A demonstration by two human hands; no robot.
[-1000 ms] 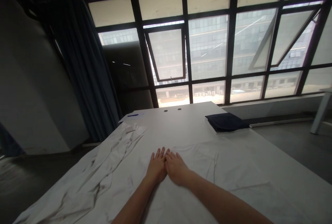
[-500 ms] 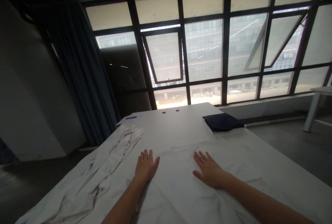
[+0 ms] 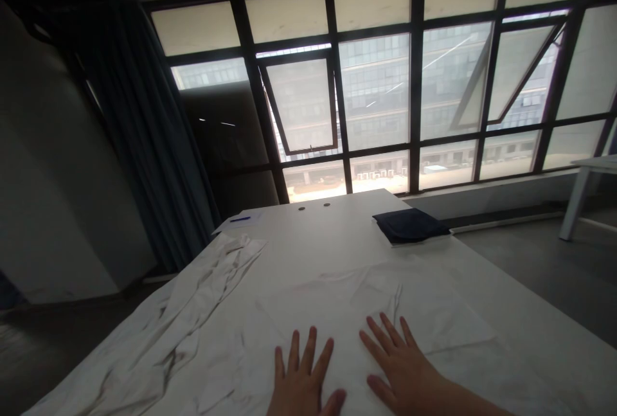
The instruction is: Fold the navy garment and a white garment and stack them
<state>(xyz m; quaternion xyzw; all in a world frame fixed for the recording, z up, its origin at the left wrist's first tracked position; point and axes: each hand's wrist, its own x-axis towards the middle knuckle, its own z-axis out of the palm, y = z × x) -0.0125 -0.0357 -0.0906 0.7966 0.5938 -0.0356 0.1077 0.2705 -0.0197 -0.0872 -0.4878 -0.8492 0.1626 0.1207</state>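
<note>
- White cloth (image 3: 434, 319) lay spread nearly flat on the near part of the bench (image 3: 313, 236).
- Shallow wrinkles crossed its surface.
- A short, sharper crease showed toward its far edge.

Cloth (image 3: 337, 307) on table (image 3: 313, 236), window (image 3: 375, 91) behind

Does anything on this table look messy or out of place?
The crumpled white cloth along the left side of the table stands out: it lies bunched, while the dark cloth near the right edge is neatly folded. The spread fabric in front has light creases.
</note>
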